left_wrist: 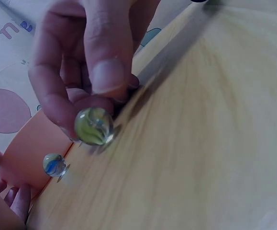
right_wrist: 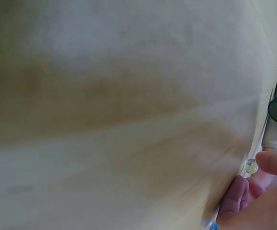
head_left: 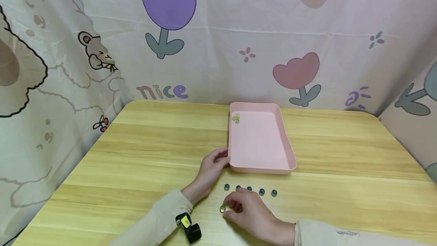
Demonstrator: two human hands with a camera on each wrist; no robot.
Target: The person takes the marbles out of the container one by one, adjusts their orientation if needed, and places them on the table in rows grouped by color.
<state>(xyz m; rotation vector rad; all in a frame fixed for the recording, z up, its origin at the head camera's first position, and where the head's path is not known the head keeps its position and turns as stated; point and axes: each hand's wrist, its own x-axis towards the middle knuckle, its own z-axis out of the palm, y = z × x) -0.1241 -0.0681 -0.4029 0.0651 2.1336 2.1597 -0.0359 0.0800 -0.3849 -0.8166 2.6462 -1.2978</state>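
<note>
My left hand (head_left: 212, 168) is at the near left side of a shallow pink tray (head_left: 263, 170). It holds the tray's edge, thumb at the rim and fingers against the outer wall. Low over the table, my right hand (head_left: 250, 212) bends its thumb and index finger around a clear marble with a yellow-green swirl (head_left: 222, 208). In the left wrist view this marble (left_wrist: 94, 126) rests on the wood in full sight, with the thumb tip above it and apart. Several blue-green marbles (head_left: 261, 192) form a row between the tray and my right hand, which partly covers some.
A few yellowish marbles (head_left: 236, 118) lie in the tray's far left corner. The wooden table (head_left: 143, 155) reaches a printed cloth (head_left: 218, 67) at the back. A black wrist device (head_left: 191, 231) is strapped to the left sleeve.
</note>
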